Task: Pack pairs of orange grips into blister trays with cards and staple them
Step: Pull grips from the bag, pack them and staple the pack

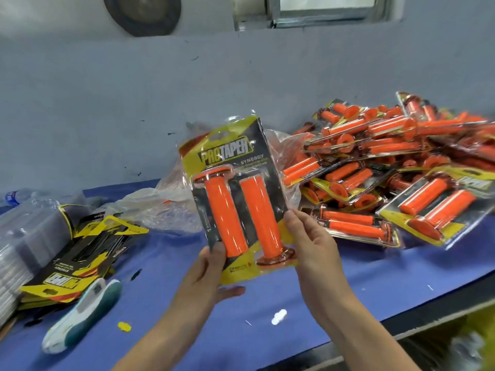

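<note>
Background: grey-blue wall (107, 103) rises behind a tabletop (348, 277) covered in blue.
Blister pack (278, 170): held up above the tabletop at centre view, nearly upright, tilted slightly to the left, printed face toward the camera.
Orange grips (225, 215): two, side by side inside the blister pack; left one has its flange at the top, right one has its flange at the bottom.
Card (227, 153): yellow and black, sits behind the grips inside the pack.
Left hand (206, 271): pinches the lower left corner of the pack, thumb on the front, fingers behind; one fingertip shows below the bottom edge.
Right hand (313, 253): grips the lower right edge of the pack, fingers curled onto it.
Finished packs (388, 167): large loose pile on the tabletop at right, against the wall.
Loose cards (85, 253): untidy stack on the tabletop at left.
Empty trays (26, 236): clear stack at far left, just beside the loose cards.
Stapler (83, 317): white and teal, lies on the tabletop, touching the front of the card stack.
Plastic bag (160, 202): crumpled, clear, behind the held pack.
</note>
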The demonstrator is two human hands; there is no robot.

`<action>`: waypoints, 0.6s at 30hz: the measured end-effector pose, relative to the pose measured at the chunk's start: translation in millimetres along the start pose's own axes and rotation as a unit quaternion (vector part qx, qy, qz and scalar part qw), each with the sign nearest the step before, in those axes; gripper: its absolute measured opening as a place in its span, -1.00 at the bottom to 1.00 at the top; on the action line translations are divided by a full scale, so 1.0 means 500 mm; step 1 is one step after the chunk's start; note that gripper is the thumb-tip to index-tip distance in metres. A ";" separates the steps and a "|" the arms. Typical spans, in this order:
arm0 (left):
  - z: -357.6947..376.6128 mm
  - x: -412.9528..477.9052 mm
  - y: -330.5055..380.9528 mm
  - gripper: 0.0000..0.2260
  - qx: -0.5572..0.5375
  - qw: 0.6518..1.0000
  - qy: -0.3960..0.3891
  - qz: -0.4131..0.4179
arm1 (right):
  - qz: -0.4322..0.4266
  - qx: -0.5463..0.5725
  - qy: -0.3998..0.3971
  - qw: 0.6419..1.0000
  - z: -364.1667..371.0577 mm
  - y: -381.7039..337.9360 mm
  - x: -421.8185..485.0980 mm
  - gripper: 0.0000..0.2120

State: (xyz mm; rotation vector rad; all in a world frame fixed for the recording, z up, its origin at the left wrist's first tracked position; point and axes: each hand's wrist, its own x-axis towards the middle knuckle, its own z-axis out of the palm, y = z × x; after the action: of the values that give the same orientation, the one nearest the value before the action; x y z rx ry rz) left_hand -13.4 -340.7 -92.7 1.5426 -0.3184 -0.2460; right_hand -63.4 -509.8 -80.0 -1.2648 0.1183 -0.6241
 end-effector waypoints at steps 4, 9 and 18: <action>0.030 -0.001 0.011 -0.57 0.020 0.995 0.074 0.065 | 0.095 0.061 0.018 0.993 -0.021 0.004 -0.005 -0.61; 0.044 0.009 0.017 -0.63 -0.110 0.994 0.012 -0.014 | 0.129 0.052 0.022 0.990 -0.047 -0.001 -0.016 -0.58; 0.071 0.056 -0.008 -0.63 -0.004 0.997 -0.015 -0.076 | 0.077 -0.115 0.073 0.988 -0.102 0.009 -0.018 -0.64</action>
State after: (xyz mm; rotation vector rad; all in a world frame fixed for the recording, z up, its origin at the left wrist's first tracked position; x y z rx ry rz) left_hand 0.5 -383.9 -95.5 1.5579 -0.2229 -0.3904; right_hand -90.5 -548.0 -103.0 -1.4171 0.4149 -0.5806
